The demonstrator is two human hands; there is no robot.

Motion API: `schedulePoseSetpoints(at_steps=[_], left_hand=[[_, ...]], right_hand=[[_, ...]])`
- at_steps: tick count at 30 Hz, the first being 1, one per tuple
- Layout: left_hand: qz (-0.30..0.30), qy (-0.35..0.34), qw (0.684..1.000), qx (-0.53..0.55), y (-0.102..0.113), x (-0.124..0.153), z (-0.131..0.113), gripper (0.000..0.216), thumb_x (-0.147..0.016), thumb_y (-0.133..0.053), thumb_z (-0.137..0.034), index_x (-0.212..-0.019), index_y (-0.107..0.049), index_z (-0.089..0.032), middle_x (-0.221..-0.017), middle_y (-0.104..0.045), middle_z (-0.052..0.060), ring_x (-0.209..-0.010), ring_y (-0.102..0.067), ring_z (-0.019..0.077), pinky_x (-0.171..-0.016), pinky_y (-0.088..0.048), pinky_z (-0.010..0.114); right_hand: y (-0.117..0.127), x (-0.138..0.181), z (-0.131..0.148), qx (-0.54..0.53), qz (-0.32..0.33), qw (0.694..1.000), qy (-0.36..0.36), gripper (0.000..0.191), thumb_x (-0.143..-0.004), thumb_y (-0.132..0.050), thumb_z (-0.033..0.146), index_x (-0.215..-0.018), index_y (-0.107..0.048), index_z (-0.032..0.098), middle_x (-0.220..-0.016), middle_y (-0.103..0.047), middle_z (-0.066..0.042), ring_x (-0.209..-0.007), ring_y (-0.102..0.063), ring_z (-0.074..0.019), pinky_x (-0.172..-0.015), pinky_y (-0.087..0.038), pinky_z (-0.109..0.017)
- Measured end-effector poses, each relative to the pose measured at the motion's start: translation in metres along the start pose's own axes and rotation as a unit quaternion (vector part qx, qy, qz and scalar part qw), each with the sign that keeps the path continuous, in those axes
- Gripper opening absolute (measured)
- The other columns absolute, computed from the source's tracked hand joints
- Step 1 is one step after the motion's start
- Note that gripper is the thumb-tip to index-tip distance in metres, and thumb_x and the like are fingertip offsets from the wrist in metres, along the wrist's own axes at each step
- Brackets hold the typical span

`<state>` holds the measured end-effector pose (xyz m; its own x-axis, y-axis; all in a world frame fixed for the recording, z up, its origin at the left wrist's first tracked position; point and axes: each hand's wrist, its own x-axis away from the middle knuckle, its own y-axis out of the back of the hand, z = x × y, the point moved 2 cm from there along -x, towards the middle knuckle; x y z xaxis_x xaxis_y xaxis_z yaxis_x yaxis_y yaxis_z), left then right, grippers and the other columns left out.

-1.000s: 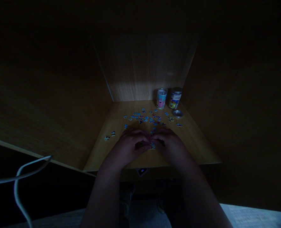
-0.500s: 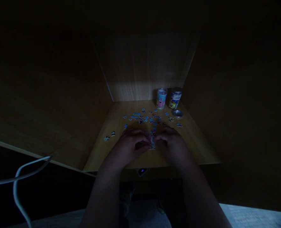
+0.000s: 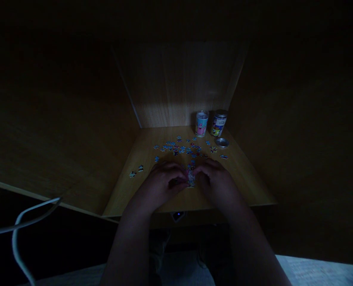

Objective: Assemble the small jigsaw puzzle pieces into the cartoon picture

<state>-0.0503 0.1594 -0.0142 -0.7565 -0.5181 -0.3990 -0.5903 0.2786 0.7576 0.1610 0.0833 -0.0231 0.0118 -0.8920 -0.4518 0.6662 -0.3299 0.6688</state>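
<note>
Joined jigsaw puzzle pieces lie flat near the front of the wooden shelf, between my two hands. From the left side, my left hand curls its thumb and fingers onto the edge of these pieces. My right hand is bent in from the other side, its thumb and fingertips closed at the right edge. The dim light hides exactly which piece each hand grips. Just beyond my hands, loose jigsaw pieces are scattered, mostly blue.
A clear-topped can with a pink cartoon figure stands at the back right beside a lidded can. In front of them lies a round metal lid. Two stray pieces sit at left. A white cable hangs lower left.
My right hand's fingertips have shifted slightly at the joined pieces, showing a bit more of them. My left hand stays nearly still. The whole view has drifted slightly.
</note>
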Motion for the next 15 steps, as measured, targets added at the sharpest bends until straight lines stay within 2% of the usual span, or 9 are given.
schedulePoseSetpoints(at_steps=[6,10,15], left_hand=[[-0.009,-0.01,1.0,0.002,-0.001,0.001,0.0,0.015,-0.098,-0.087,-0.02,-0.108,-0.079,-0.028,-0.121,-0.08,0.002,-0.114,-0.074,0.0226,-0.102,-0.056,0.04],[0.002,-0.022,1.0,-0.023,-0.007,-0.001,-0.002,0.018,-0.098,-0.088,-0.024,-0.114,-0.08,-0.029,-0.121,-0.082,0.001,-0.113,-0.074,0.0241,-0.104,-0.055,0.044],[0.008,-0.017,0.999,-0.045,-0.011,-0.005,-0.009,0.017,-0.099,-0.087,-0.024,-0.114,-0.081,-0.028,-0.12,-0.083,0.001,-0.112,-0.075,0.0252,-0.103,-0.055,0.046]], right_hand=[[0.008,0.004,-0.008,0.015,-0.008,1.0,0.013,0.029,-0.098,-0.062,0.001,-0.093,-0.08,0.024,-0.1,-0.077,-0.004,-0.102,-0.069,-0.0251,-0.095,-0.053,-0.039],[0.004,0.004,-0.008,0.013,-0.001,0.999,0.041,0.03,-0.097,-0.065,0.0,-0.094,-0.081,0.024,-0.099,-0.079,-0.003,-0.098,-0.069,-0.024,-0.093,-0.052,-0.039],[0.0,0.002,-0.008,0.034,0.004,0.999,0.035,0.03,-0.095,-0.069,-0.002,-0.093,-0.083,0.024,-0.097,-0.08,-0.003,-0.098,-0.07,-0.0243,-0.094,-0.052,-0.04]])
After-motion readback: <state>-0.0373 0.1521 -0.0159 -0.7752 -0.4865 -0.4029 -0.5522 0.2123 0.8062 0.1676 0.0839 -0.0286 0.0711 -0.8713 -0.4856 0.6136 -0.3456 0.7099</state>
